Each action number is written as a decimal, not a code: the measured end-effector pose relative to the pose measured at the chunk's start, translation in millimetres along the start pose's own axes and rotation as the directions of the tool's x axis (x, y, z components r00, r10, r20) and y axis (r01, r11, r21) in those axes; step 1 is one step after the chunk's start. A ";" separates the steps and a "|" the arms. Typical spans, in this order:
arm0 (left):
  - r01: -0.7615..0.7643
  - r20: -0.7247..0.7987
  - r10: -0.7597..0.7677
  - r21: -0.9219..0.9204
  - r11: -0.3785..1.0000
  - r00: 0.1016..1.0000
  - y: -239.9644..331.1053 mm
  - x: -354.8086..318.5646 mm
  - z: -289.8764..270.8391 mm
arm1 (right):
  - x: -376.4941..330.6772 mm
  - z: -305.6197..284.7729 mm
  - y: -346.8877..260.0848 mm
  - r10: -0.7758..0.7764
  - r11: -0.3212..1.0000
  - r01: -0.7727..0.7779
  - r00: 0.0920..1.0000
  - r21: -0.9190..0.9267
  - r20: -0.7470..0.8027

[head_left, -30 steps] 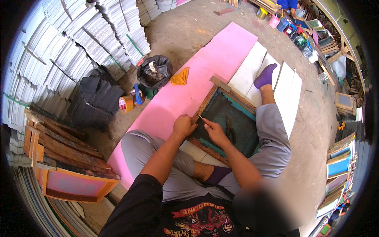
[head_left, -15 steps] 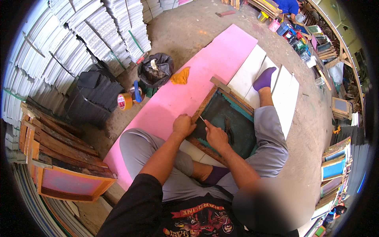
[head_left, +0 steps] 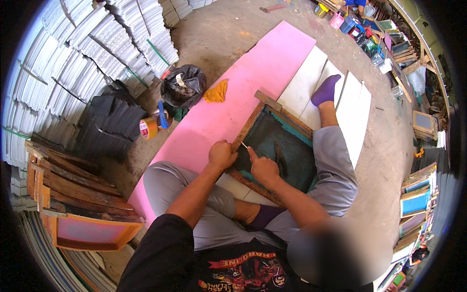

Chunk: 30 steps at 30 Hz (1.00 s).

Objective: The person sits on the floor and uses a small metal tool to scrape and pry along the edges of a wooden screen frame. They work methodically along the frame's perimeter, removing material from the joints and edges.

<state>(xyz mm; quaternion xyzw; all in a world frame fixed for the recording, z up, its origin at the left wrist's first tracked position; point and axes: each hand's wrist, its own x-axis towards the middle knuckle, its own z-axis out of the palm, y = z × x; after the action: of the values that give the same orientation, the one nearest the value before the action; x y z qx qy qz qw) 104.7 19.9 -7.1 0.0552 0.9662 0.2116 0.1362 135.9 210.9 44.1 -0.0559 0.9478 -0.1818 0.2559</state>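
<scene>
Head view: I note the wooden screen frame (head_left: pixel 277 146) lying flat across the seated person's lap, partly over the pink sheet (head_left: pixel 243 92) on the floor; the left hand (head_left: pixel 222 155) is closed over its near-left rail, and the right hand (head_left: pixel 262 168) pinches a small thin tool (head_left: pixel 244 145) at that rail. I judge the frame rigid and fairly light, its dark mesh easily torn, so it is best held by the rails.

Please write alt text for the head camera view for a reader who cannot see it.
A person sits on a concrete floor, the left hand gripping the edge of a wooden screen frame with dark green mesh while the right hand holds a thin tool to it. The frame rests across a long pink board, with tape rolls and a black bag nearby.
</scene>
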 end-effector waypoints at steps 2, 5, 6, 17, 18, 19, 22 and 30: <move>-0.023 -0.033 0.022 -0.025 0.999 0.999 -3.0 -0.6 1.1 | 4.9 12.6 6.4 -0.047 0.995 0.052 0.997 0.089 -0.057; -0.017 -0.013 0.018 0.032 0.999 1.000 -3.9 4.0 6.0 | 20.1 39.8 32.7 -0.125 0.945 0.167 0.979 0.280 -0.163; -0.008 -0.009 0.008 0.021 1.000 1.000 -7.6 1.8 6.6 | 12.4 26.3 20.0 -0.099 0.982 0.112 0.991 0.151 -0.094; -0.006 0.016 0.007 -0.015 1.000 1.000 -20.8 0.0 9.0 | 23.8 12.1 31.4 -0.024 0.393 -0.337 0.926 0.855 0.376; 0.006 0.028 -0.006 0.000 1.000 1.000 -12.1 0.1 3.3 | 25.4 18.7 37.2 -0.004 0.500 -0.256 0.954 0.827 0.298; 0.025 0.045 -0.026 0.016 1.000 0.999 -1.5 -5.5 -6.0 | 23.8 26.6 41.6 -0.005 0.627 -0.137 0.984 0.767 0.180; 0.096 0.005 -0.096 -0.011 0.995 0.995 2.7 -20.3 -5.5 | 14.8 39.9 37.4 -0.086 0.905 0.141 0.985 0.402 -0.151; 0.057 -0.011 -0.059 -0.100 0.993 0.998 -8.4 -22.9 -3.3 | -6.3 12.2 -10.2 -0.002 0.999 0.006 0.997 0.052 -0.080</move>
<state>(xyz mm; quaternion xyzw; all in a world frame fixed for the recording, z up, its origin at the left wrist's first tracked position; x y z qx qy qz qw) 125.2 7.2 -2.3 0.0187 0.9566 0.2560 0.1382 147.6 198.8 41.0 -0.0440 0.9521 -0.2090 0.2188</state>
